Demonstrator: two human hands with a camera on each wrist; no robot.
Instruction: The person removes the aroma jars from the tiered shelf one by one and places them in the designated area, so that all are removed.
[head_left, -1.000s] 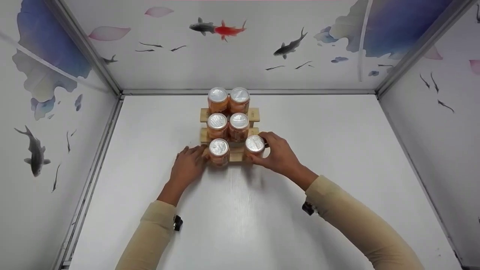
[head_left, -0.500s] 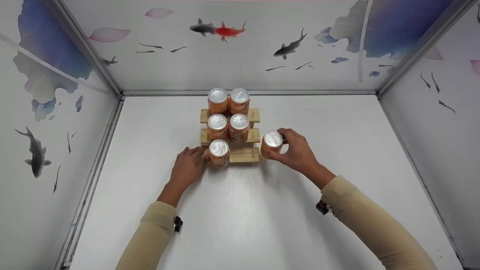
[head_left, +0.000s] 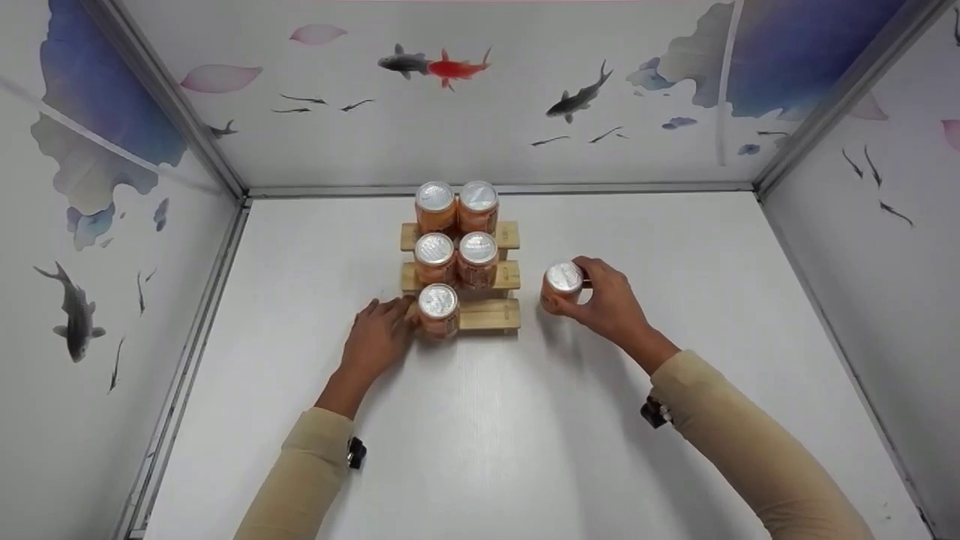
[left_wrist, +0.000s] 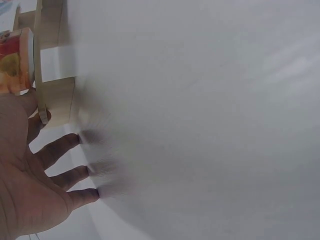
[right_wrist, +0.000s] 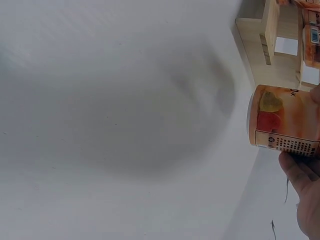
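Observation:
My right hand (head_left: 611,300) grips an orange can (head_left: 564,279) with a silver lid, thumb on the near side. The can is upright, right of a stepped wooden rack (head_left: 491,313) and apart from it. Its printed label shows in the right wrist view, where the base is raised off the table. My left hand (head_left: 377,336) is at the left end of the rack's lowest step, thumb and index finger pinching the board's end (left_wrist: 44,107). The other fingertips touch the table. Beside that hand, one similar can (head_left: 438,306) stands on the lowest step.
Two cans stand on the middle step, including one can (head_left: 478,259) on the right. Another pair, with one can (head_left: 436,206) on the left, occupies the top step. The rack stands on a white table (head_left: 465,435) enclosed by printed panels (head_left: 495,142).
My right hand has lifted the can off the right side of the lowest step and carried it rightward, away from the rack. The left hand has stayed at the rack's end.

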